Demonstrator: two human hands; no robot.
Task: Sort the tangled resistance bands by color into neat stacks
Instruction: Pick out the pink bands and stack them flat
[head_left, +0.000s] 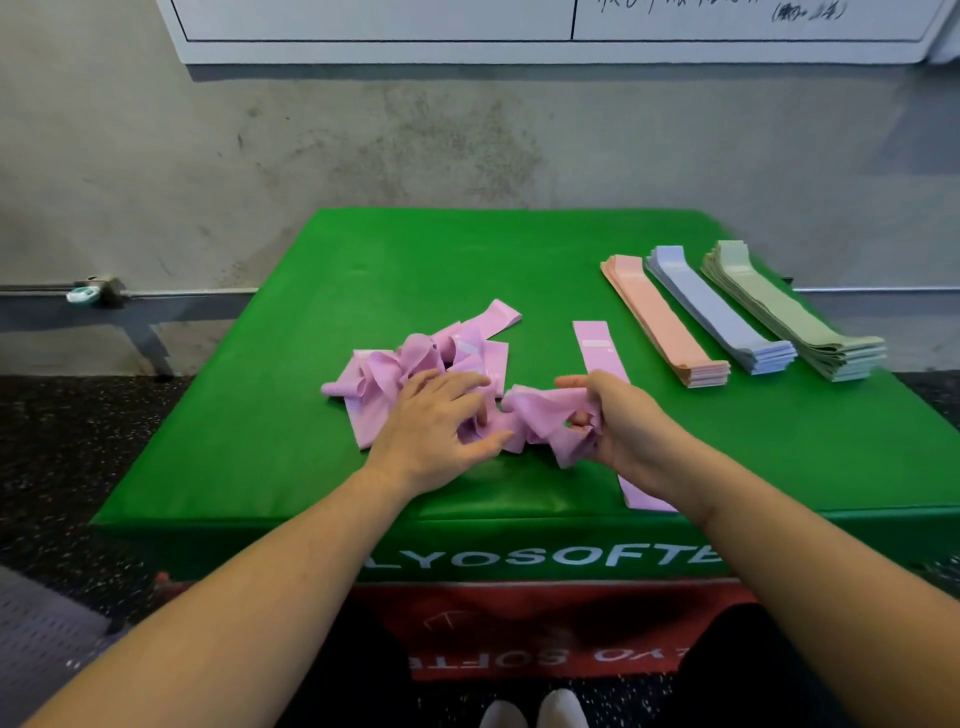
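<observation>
A tangled heap of pink-purple bands lies in the middle of the green padded box. My left hand rests on the heap's near edge, its fingers curled into the bands. My right hand grips a crumpled pink-purple band stretched between both hands. A flat pink-purple band lies partly under my right hand and wrist. To the right sit three neat stacks: peach, blue and green.
The box stands against a grey concrete wall. A red box sits under it, with dark speckled floor around. My white shoes show at the bottom edge. A whiteboard hangs above.
</observation>
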